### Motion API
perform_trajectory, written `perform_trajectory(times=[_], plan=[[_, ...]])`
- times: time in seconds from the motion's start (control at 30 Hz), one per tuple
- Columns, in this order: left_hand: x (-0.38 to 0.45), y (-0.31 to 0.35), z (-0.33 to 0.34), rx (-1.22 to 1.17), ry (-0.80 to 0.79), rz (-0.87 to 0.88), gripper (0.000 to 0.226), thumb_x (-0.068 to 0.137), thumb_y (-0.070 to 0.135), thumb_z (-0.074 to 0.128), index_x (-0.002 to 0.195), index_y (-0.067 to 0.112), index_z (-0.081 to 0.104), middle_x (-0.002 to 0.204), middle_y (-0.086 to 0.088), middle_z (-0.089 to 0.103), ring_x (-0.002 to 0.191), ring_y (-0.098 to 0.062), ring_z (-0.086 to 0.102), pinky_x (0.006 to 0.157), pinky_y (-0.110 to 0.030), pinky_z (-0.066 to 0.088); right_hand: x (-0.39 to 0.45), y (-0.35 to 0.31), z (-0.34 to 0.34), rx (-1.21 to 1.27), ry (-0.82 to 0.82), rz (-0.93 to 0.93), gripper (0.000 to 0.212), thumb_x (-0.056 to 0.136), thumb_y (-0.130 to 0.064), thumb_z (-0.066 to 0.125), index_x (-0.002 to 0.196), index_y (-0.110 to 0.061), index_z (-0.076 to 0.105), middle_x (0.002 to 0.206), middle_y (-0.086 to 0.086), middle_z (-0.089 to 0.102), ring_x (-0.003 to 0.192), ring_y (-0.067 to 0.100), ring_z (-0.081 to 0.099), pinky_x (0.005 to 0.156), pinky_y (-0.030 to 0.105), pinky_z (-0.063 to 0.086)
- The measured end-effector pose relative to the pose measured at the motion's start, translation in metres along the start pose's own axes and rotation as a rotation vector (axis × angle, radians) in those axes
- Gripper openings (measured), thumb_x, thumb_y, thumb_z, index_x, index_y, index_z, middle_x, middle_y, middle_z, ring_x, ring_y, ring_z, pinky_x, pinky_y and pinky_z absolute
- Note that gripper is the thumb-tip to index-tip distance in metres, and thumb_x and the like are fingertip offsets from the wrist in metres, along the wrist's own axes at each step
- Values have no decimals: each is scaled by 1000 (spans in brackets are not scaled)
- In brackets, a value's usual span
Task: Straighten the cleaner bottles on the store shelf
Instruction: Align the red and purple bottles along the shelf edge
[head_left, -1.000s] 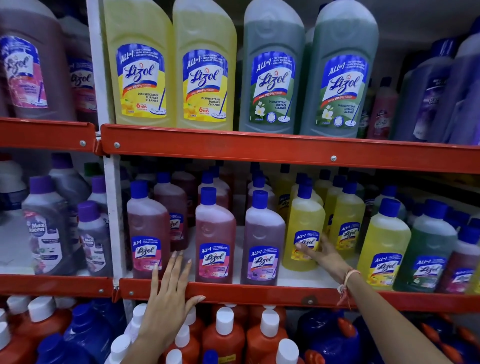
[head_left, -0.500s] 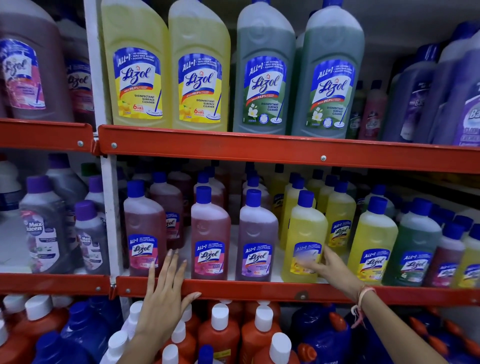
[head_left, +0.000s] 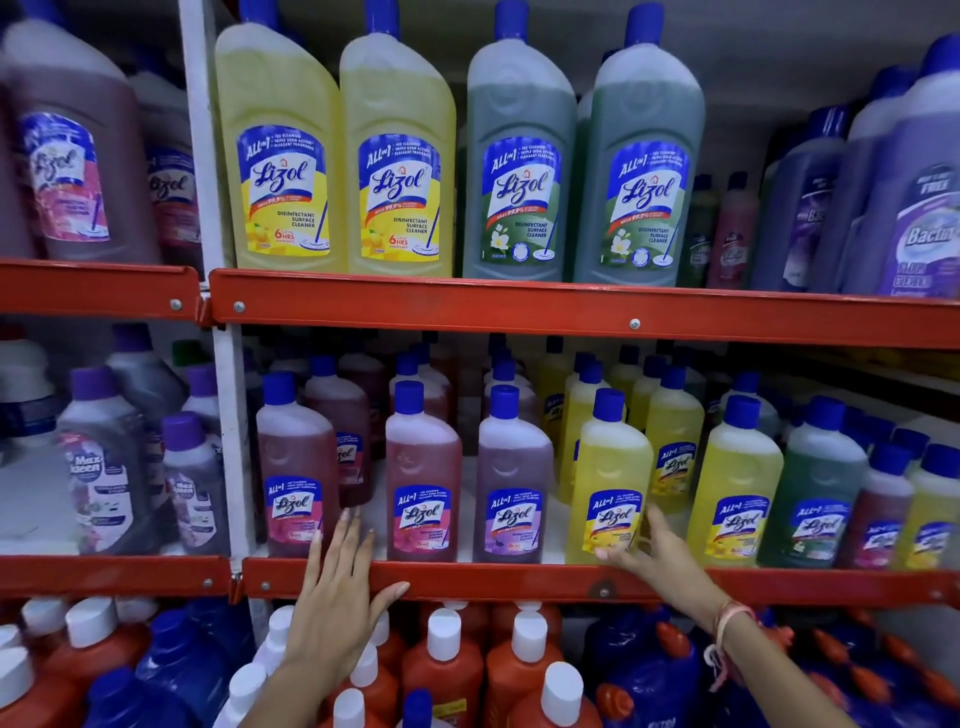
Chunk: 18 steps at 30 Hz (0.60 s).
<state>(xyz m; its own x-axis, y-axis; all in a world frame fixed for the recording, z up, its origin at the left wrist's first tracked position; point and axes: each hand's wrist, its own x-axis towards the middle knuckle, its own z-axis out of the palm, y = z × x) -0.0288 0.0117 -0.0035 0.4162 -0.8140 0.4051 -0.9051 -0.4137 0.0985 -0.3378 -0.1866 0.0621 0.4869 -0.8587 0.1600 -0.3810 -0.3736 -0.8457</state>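
A row of small Lizol cleaner bottles with blue caps stands along the front of the middle shelf. My right hand grips the base of a yellow bottle at the shelf front, fingers wrapped round its right side. My left hand lies flat with fingers spread on the red shelf rail, fingertips touching the base of a dark red bottle. Between the hands stand a pink bottle and a purple bottle, both upright with labels facing out.
Big yellow bottles and green bottles fill the upper shelf. More yellow and green small bottles stand to the right. Orange white-capped bottles crowd the lower shelf. A white upright post divides the bays.
My right hand has slid the yellow bottle forward to the shelf's front edge, in line with the purple one. The left hand has stayed on the rail. The view has shifted slightly.
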Motion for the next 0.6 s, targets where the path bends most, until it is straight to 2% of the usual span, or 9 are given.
perform_trajectory(times=[0.1,0.13,0.2,0.27,0.33,0.43,0.5,0.53,0.6], plan=[[-3,11,-8,-176,136,-1,91,86,73,10,144,8,37,154,-9,37,147,-16,18,119,-25,-6,-15,-9,22,-120,349,-33,93,70,-34,81,144,-11,29,142,12,37,132,26,33,107,38,33],[-4,15,-13,-297,142,-31,89,86,73,13,148,12,30,157,-6,30,148,-15,15,119,-25,-3,-19,-15,30,-129,482,-68,87,72,-33,79,142,-11,32,139,13,37,131,26,30,104,36,31],[-5,23,-26,-537,148,-117,78,88,67,25,148,17,30,157,-3,31,147,-17,18,119,-31,11,-29,-32,47,-94,671,-169,66,76,-24,75,133,-13,42,129,11,43,121,25,36,94,29,31],[-7,30,-39,-694,203,-167,68,89,60,30,143,18,37,148,-3,44,139,-19,34,111,-34,31,-37,-51,64,-12,710,-260,50,80,-16,70,125,-17,47,121,4,47,113,20,44,90,30,37],[-6,36,-50,-845,224,-206,66,90,59,27,140,19,42,140,-2,51,129,-15,45,101,-31,37,-41,-70,80,137,575,-312,36,83,-14,66,117,-21,52,116,-3,55,108,14,53,91,29,44],[-5,42,-59,-1072,125,-272,70,88,63,21,142,22,40,137,3,52,127,-13,45,106,-34,37,-48,-93,108,335,167,-255,24,90,-24,61,113,-30,57,113,-9,66,106,1,62,88,14,48],[-5,43,-60,-1123,80,-267,73,88,67,17,145,26,37,144,4,48,132,-13,42,113,-37,31,-50,-101,126,326,-12,-189,34,93,-39,52,126,-31,54,124,-14,61,107,-14,56,89,5,42],[-5,44,-59,-1127,63,-259,72,88,67,16,145,27,37,146,3,46,134,-13,40,114,-36,29,-50,-104,134,314,-56,-152,45,93,-46,46,134,-28,48,131,-14,55,113,-16,50,96,7,38],[-6,45,-61,-1125,22,-259,67,90,64,15,144,30,36,146,0,47,129,-11,42,109,-31,28,-47,-106,144,280,-94,-79,61,92,-57,37,144,-24,37,142,-12,45,132,0,40,110,19,28]])
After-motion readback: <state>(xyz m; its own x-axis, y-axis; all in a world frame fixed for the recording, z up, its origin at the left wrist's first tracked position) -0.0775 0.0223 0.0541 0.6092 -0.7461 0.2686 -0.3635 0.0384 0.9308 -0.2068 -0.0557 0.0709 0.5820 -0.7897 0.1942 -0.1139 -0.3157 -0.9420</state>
